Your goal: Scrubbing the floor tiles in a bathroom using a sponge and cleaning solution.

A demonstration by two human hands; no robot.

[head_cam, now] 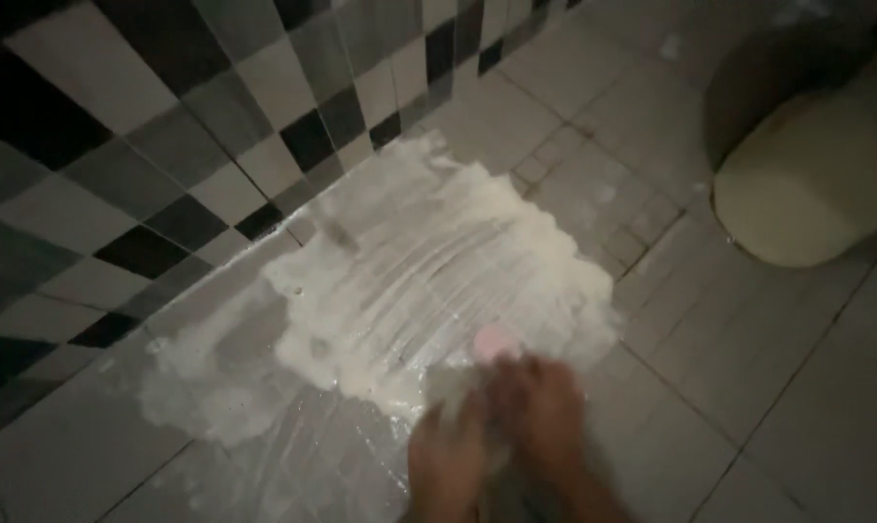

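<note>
A pink scrubbing tool (494, 341) is gripped under both blurred hands, left hand (450, 455) and right hand (545, 412), fingers closed on it, within white foam (409, 281) on the tiled floor (748, 368) near the checkered wall (167, 126).

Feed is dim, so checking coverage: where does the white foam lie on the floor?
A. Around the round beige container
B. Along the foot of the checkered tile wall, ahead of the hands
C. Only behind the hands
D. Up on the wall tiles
B: the foam spreads over the floor beside the checkered wall, ahead of both hands; the beige container stands apart from it.
</note>
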